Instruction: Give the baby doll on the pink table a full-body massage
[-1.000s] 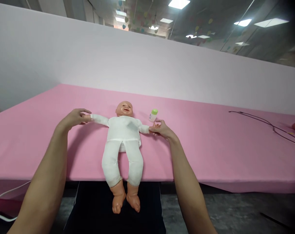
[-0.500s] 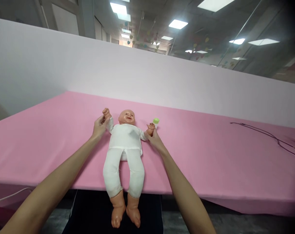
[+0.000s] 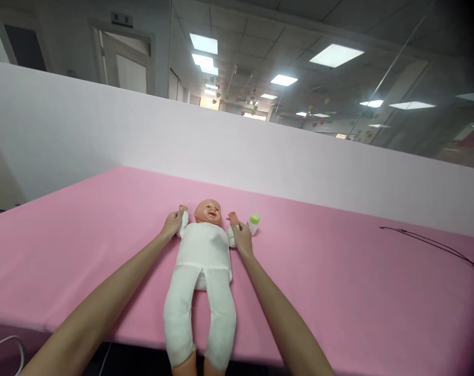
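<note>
A baby doll [image 3: 203, 245] in white cloth lies on its back on the pink-covered table [image 3: 319, 277], its head away from me and its feet past the near edge. My left hand [image 3: 173, 223] is closed around the doll's arm on the left, near the wrist. On the other side, my right hand [image 3: 242, 239] grips the doll's other arm by the forearm. Both doll arms are bent up beside its head. Just beyond my right hand stands a small bottle [image 3: 253, 224] with a green cap, partly hidden by that hand.
A white partition [image 3: 237, 151] runs along the back of the table. At the right lies a thin dark cable [image 3: 432, 243]. A white cord [image 3: 13, 339] hangs below the near left edge.
The doll's arm on the right has been raised closer to its head, with my right hand on it. My left hand has moved in slightly. The camera view has tilted up.
</note>
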`<state>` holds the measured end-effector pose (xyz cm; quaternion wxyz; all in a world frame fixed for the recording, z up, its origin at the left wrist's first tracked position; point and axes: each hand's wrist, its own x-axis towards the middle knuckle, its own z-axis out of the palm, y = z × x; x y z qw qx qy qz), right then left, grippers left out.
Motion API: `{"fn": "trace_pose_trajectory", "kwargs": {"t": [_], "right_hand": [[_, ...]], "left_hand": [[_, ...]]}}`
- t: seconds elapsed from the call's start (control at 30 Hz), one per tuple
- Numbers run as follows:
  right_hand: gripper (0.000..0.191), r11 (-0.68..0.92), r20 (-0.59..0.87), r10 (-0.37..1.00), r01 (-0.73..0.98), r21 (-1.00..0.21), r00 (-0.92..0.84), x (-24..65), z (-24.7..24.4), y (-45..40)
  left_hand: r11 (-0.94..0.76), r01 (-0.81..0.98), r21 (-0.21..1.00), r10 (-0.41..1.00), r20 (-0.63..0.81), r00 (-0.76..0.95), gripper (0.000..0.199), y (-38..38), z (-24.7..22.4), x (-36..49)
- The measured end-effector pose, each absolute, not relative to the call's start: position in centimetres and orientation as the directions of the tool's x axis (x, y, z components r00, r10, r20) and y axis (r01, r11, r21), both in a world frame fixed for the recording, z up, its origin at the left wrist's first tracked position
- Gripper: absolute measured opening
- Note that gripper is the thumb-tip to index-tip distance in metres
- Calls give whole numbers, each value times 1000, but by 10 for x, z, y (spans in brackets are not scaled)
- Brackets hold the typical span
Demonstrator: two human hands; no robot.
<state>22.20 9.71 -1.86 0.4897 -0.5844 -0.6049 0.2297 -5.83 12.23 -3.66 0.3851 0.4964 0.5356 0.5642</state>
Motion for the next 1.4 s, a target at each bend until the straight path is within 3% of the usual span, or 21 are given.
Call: {"fn": "trace_pose_trajectory", "kwargs": {"t": [0.07,0.17,0.27,0.33,0.4,0.53,0.63,0.73,0.8,0.93,1.0,1.07,1.17,1.23,1.33,1.4], "right_hand": [[67,144,264,947,496,-856,181,224,-26,104],[65,86,179,971,471,-878,157,227,-32,110],[60,83,123,987,329,-941,103,236,-26,110],[55,144,149,989,179,-973,16,249,-16,105],[51,216,205,968,68,-974,-143,266,-6,98],[40,258,98,821,213,-942,-562,295,7,80],[40,305,-21,718,341,-889,-696,299,9,73],[40,307,-12,741,355,-883,-672,292,8,71],[38,255,51,814,277,-926,-579,284,5,72],[46,187,180,976,47,-981,-119,265,-14,85],[46,154,161,984,92,-984,71,256,-24,94],[44,91,122,982,206,-974,143,250,-32,103],[49,19,64,987,287,-958,149,247,-33,108],[49,25,47,994,221,-975,97,252,-29,107],[53,77,68,988,61,-995,-141,267,-20,99],[58,91,71,947,49,-995,-314,280,-14,91]], "left_hand": [[-147,214,966,958,193,-210,50,124,-43,-58],[-63,288,955,969,128,-210,45,125,-44,-60],[-77,130,988,992,89,-89,44,118,-32,-72],[-166,8,986,985,165,55,45,109,-20,-87],[-225,-5,974,949,220,225,45,97,-10,-106],[-235,198,952,827,89,555,41,83,0,-132],[-332,273,903,749,76,658,39,80,3,-129],[-388,284,877,719,95,688,37,79,5,-118],[-359,219,907,770,156,619,32,80,4,-109],[-295,10,955,942,290,168,51,90,-14,-88],[-251,2,968,968,251,-27,63,99,-28,-78],[-179,55,982,977,184,-113,68,108,-39,-71],[-108,118,987,988,120,-100,67,115,-44,-72],[-105,62,993,994,105,-1,61,115,-41,-82],[-126,-84,988,960,143,240,52,109,-35,-103],[-140,-76,987,899,159,409,49,104,-31,-118]]}}
